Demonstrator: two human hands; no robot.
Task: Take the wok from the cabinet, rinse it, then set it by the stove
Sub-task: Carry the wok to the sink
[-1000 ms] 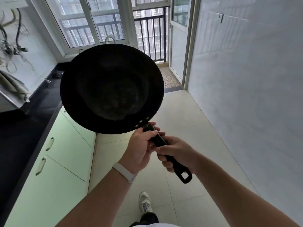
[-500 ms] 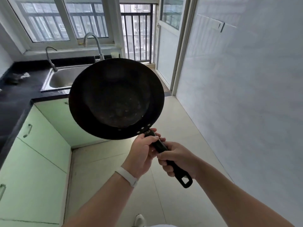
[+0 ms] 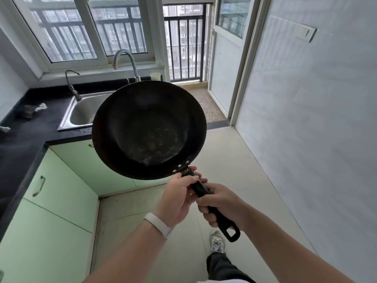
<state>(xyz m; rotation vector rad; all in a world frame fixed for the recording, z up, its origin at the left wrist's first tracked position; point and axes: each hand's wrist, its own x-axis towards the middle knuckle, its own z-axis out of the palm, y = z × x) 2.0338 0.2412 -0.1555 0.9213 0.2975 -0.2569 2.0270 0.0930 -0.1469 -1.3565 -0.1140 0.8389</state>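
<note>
A black round wok [image 3: 149, 129] is held up in the air in front of me, its inside facing me. Both hands grip its long black handle [image 3: 201, 189]: my left hand [image 3: 179, 198], with a white band on the wrist, nearest the bowl, my right hand [image 3: 223, 205] further down the handle. The wok covers the right part of a steel sink [image 3: 81, 113] set in the black counter under the window. A tall curved tap [image 3: 124, 60] and a smaller tap [image 3: 71, 82] stand behind the sink.
Black counter [image 3: 24, 139] runs along the left and back, over pale green cabinets [image 3: 59, 193]. A rag and a dark object [image 3: 32, 110] lie left of the sink. A white wall is at right, a balcony door [image 3: 226, 58] ahead. My shoe [image 3: 217, 241] is on the tiled floor.
I have turned and walked along the counter. The sink and taps came into view and are now closer. Both hands keep the same hold on the wok's handle.
</note>
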